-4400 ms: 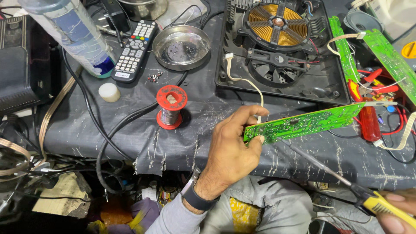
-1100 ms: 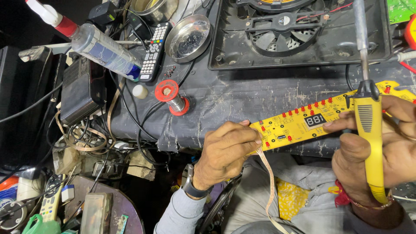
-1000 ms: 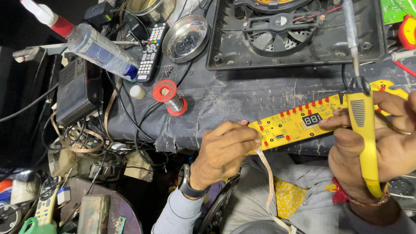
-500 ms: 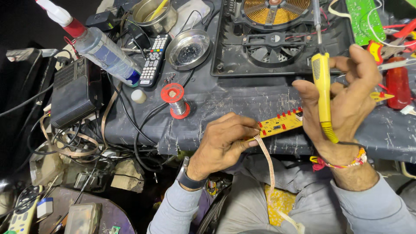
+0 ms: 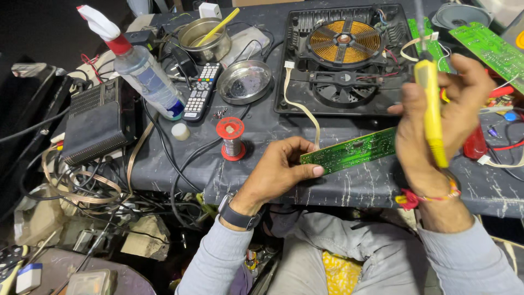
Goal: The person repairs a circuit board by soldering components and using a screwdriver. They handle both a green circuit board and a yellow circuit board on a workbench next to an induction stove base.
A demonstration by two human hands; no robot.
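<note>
Flipped over since half a second earlier, the long circuit board point(image 5: 352, 153) was shown green solder side up where its yellow face had been seen, and it had been lifted clear across the front edge of the worktable point(image 5: 338, 191).

Behind it, the opened induction cooker point(image 5: 346, 60) was seen lying flat on the dark cloth, its copper coil and fan exposed, with a pale ribbon cable point(image 5: 303, 109) trailing from it down to the board. A black box point(image 5: 98, 123) was noted at the far left among tangled wires, and a spray bottle point(image 5: 144, 76) was leaning beside a remote control point(image 5: 201, 90). A steel bowl point(image 5: 244, 82) and a red solder spool point(image 5: 231, 137) were set nearer the middle, apart from both hands.

The right hand point(image 5: 436, 117) was raised, fingers wrapped round the yellow soldering iron point(image 5: 431, 104), held upright with its tip pointing away, well above the board and not touching it. The left hand point(image 5: 281, 169) was closed on the board's left end, thumb on top and fingers curled beneath, so the board was pinched firmly.

With the solder side now presented and the iron lifted off, the joints appeared to be offered for work, though no contact was made yet.
</note>
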